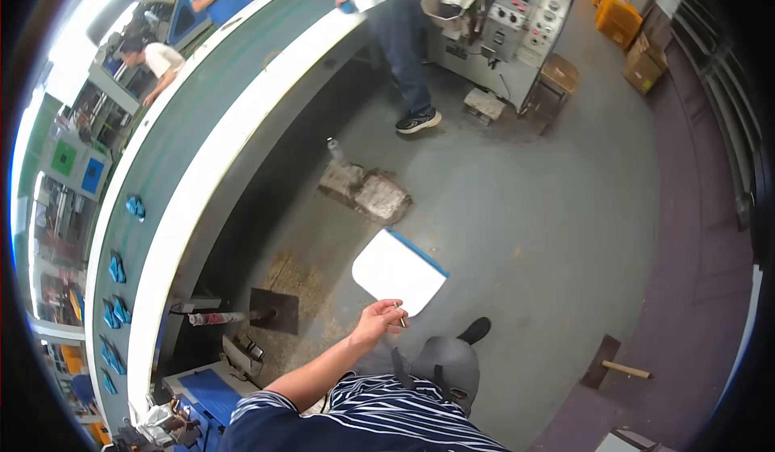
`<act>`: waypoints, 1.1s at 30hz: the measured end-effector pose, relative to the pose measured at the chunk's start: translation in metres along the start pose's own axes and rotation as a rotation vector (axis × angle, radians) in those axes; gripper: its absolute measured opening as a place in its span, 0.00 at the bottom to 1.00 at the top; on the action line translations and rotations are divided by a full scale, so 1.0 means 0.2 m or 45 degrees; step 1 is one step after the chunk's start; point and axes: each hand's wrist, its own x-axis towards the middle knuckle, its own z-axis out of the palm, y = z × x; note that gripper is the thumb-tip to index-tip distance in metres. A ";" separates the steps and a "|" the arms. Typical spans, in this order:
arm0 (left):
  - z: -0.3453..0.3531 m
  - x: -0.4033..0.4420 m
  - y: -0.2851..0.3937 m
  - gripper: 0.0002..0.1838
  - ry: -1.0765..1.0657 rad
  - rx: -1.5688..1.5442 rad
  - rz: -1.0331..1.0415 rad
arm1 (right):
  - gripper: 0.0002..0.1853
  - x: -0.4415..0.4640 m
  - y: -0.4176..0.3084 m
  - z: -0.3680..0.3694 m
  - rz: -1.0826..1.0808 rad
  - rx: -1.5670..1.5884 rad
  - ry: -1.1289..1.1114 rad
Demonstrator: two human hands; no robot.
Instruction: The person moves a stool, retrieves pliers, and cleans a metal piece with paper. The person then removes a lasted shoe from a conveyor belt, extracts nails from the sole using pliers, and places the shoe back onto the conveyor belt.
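The left hand (379, 321) is closed on a small rod (403, 321), its long axis roughly near to far; the right hand is out of view. Just beyond, a white panel (397, 268) lies on the floor (533, 234).

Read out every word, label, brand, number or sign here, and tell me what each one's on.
No text is readable.
Control panel: any labels are too small.
Green square and blue square at left: too blurred.
Cardboard box: any print is too blurred.
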 end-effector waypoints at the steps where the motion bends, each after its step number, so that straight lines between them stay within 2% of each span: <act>1: 0.16 0.07 0.01 0.24 -0.021 0.054 -0.029 | 0.15 0.04 0.09 -0.03 0.018 0.040 -0.014; 4: 0.66 0.39 -0.07 0.20 0.034 0.268 -0.008 | 0.15 0.19 0.44 -0.16 -0.066 0.018 -0.073; 6: 0.95 0.60 -0.13 0.15 0.075 0.291 0.070 | 0.15 0.33 0.77 -0.22 -0.770 -0.399 -0.013; 7: 1.04 0.73 -0.17 0.14 0.036 0.352 0.147 | 0.15 0.38 0.89 -0.27 -0.983 -0.465 0.127; 8: 1.17 0.82 -0.17 0.12 0.064 0.535 0.173 | 0.14 0.46 0.71 -0.51 0.099 -0.011 -0.046; 9: 1.21 0.94 -0.16 0.10 -0.010 0.889 0.219 | 0.12 0.44 0.60 -0.76 0.101 0.166 0.110; 10: 1.22 1.07 -0.20 0.09 -0.090 1.024 0.356 | 0.11 0.37 0.53 -1.09 0.095 0.318 0.279; 11: 1.21 1.17 -0.21 0.10 -0.110 1.182 0.368 | 0.10 0.31 0.42 -1.37 0.038 0.616 0.352; 12: 1.19 1.25 -0.21 0.10 -0.077 1.191 0.332 | 0.09 0.28 0.33 -1.60 -0.023 0.909 0.413; 13: 1.18 1.32 -0.22 0.10 -0.016 0.978 0.292 | 0.08 0.28 0.26 -1.84 -0.069 0.954 0.468; 16: 1.32 1.31 -0.11 0.13 0.269 0.876 0.100 | 0.07 0.52 0.14 -2.34 -0.230 1.083 0.668; 19: 1.32 1.37 -0.15 0.17 0.430 0.884 0.024 | 0.08 0.67 -0.06 -2.72 -0.107 0.917 0.664; 21: 1.28 1.46 -0.24 0.20 0.568 0.859 -0.088 | 0.06 0.76 -0.17 -2.91 -0.120 0.745 0.490; 22: 1.22 1.56 -0.29 0.21 0.599 0.834 -0.239 | 0.05 0.82 -0.22 -3.02 -0.177 0.568 0.378; 24: 1.36 1.65 -0.25 0.14 0.780 0.885 -0.486 | 0.06 0.94 -0.34 -3.24 -0.204 0.361 0.250; 25: 1.42 1.73 -0.19 0.13 0.756 0.986 -0.666 | 0.08 0.97 -0.38 -3.32 -0.168 0.339 0.227; 27: 1.58 2.05 0.02 0.12 0.657 1.152 -0.770 | 0.11 0.98 -0.44 -3.52 -0.168 0.240 0.171; 29: 1.75 2.52 0.32 0.11 0.483 1.504 -0.679 | 0.13 0.94 -0.52 -3.67 -0.041 0.546 0.324; 30: 1.88 2.78 0.49 0.11 0.344 1.812 -0.512 | 0.12 0.88 -0.51 -3.80 -0.022 0.728 0.296; 32: 2.23 3.41 0.85 0.12 0.129 2.408 0.001 | 0.10 0.85 -0.58 -3.93 0.038 1.037 0.254; 33: 2.46 3.75 1.05 0.12 0.085 2.565 0.311 | 0.08 0.88 -0.59 -4.00 0.092 1.149 0.246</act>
